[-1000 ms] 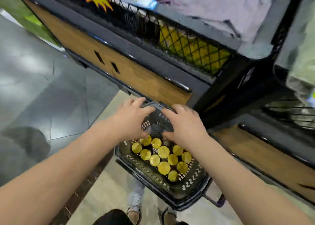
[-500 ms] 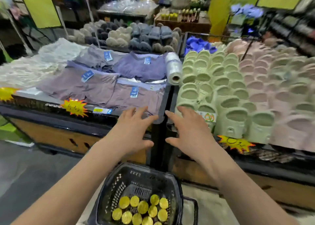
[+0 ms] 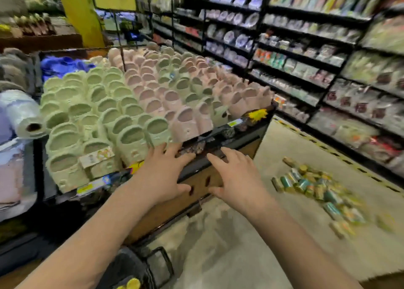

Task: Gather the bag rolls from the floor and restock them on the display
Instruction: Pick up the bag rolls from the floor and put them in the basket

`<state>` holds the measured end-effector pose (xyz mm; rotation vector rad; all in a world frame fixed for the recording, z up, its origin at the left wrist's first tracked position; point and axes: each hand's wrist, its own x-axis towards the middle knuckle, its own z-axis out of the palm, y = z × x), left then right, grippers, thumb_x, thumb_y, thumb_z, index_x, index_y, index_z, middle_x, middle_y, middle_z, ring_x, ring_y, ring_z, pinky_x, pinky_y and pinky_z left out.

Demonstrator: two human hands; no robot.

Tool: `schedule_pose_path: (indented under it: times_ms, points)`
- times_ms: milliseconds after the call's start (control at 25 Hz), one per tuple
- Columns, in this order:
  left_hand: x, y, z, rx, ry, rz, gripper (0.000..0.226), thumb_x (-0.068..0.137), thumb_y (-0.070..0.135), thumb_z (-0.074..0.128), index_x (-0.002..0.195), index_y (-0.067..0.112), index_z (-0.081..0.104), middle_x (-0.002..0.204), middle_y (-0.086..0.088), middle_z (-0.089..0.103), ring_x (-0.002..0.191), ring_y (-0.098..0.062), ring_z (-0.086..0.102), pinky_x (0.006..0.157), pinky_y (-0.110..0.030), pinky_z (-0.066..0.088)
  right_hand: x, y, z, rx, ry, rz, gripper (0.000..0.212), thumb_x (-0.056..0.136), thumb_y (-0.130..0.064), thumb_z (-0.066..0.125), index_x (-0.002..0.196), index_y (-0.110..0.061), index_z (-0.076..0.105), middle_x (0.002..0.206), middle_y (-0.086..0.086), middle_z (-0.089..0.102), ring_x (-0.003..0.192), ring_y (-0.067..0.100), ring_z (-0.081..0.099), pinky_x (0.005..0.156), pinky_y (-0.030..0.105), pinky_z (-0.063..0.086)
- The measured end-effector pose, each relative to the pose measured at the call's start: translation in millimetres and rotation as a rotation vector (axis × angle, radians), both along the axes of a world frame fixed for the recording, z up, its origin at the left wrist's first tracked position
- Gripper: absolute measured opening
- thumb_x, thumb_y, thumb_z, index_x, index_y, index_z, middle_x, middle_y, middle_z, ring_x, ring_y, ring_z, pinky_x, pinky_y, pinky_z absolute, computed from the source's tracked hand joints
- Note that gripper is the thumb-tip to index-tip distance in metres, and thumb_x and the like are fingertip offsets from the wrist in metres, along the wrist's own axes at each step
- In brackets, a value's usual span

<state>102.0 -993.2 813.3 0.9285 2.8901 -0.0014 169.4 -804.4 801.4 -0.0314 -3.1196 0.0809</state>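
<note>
Empty hands hovering by the slipper display

Left hand (image 3: 162, 175) and right hand (image 3: 237, 179) are spreading open above the counter (image 3: 196, 192) edge; bag rolls (image 3: 314, 186) are lying scattered on the floor (image 3: 240, 245) nearby.

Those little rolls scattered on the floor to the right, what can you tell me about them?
The bag rolls are small cylinders, some wrapped in yellow-gold, some in teal-green. They lie in a loose, uneven scatter on the pale beige floor, mostly on their sides and pointing different ways, with a few strays apart from the main cluster. Motion blur hides any labels. Nothing touches them but the floor; both the left hand and right hand are open, above the display edge.
</note>
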Motion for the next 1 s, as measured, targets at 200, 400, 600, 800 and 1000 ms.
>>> schedule_pose_path:
  times_ms: [200,400,600,800,1000]
  points:
    - [-16,203,-10,-0.015,0.036,-0.290,0.085,0.088,0.069,0.056,0.157,0.046,0.013,0.168,-0.002,0.004,0.151,-0.036,0.011,0.122,-0.052,0.020,35,182,-9,-0.038,0.022,-0.283,0.085,0.089,-0.057,0.066,0.157,-0.040,0.018,0.166,0.007,0.017,0.150,0.031,0.021,0.121,0.050,0.022]
    - [-9,390,-20,-0.014,-0.008,-0.475,0.080,0.088,0.065,0.058,0.156,0.046,0.019,0.167,-0.003,0.009,0.151,-0.034,0.014,0.122,-0.049,0.022,70,347,-8,-0.074,0.023,-0.514,0.084,0.086,-0.058,0.067,0.156,-0.041,0.023,0.163,0.006,0.024,0.148,0.031,0.026,0.119,0.047,0.026]
    - [-18,522,-31,-0.005,-0.085,-0.576,0.075,0.092,0.060,0.057,0.156,0.044,0.021,0.167,-0.001,0.010,0.151,-0.033,0.013,0.121,-0.046,0.021,79,465,-11,-0.118,0.010,-0.665,0.078,0.087,-0.056,0.064,0.155,-0.041,0.028,0.161,0.004,0.029,0.145,0.029,0.032,0.115,0.041,0.028]
    - [-63,631,-66,-0.060,-0.152,-0.644,0.073,0.092,0.060,0.056,0.156,0.044,0.023,0.167,0.000,0.010,0.151,-0.033,0.013,0.121,-0.044,0.024,44,555,-47,-0.203,-0.021,-0.748,0.075,0.086,-0.053,0.066,0.152,-0.039,0.034,0.156,0.002,0.035,0.143,0.027,0.035,0.113,0.040,0.031]
    - [-167,743,-99,-0.053,-0.188,-0.672,0.071,0.093,0.058,0.057,0.155,0.044,0.026,0.166,0.002,0.013,0.150,-0.033,0.016,0.118,-0.043,0.025,-56,660,-73,-0.194,-0.078,-0.754,0.073,0.087,-0.052,0.065,0.152,-0.036,0.036,0.151,0.003,0.042,0.137,0.027,0.042,0.107,0.040,0.039]
